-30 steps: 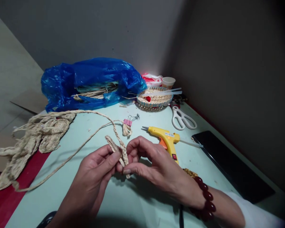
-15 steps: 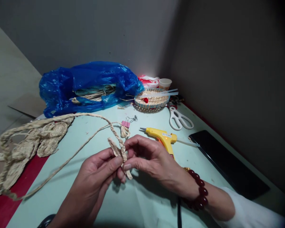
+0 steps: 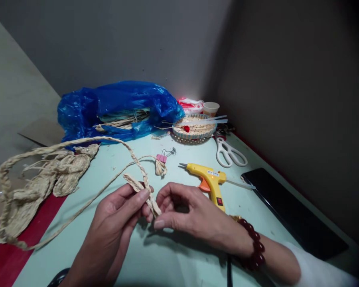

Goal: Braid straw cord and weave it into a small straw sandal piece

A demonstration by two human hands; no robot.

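Observation:
My left hand is closed in a pinch on a braided straw cord and a short flat straw strip that cross under its thumb. My right hand has its thumb and fingertips at the lower end of these pieces, closed around that end; its fingertips are partly hidden. From my left hand the cord rises, loops far out to the left and runs back as a thinner strand to a straw bundle, which a pink binder clip grips on the table.
A yellow glue gun lies beyond my right hand, near white-handled scissors and a black phone-like slab. Behind are a blue plastic bag of straw, a woven basket and a cup. Coiled straw pieces lie left.
Both hands have tilted the cord and strip, and my right fingers have slid down toward their lower end. The whole view has shifted slightly.

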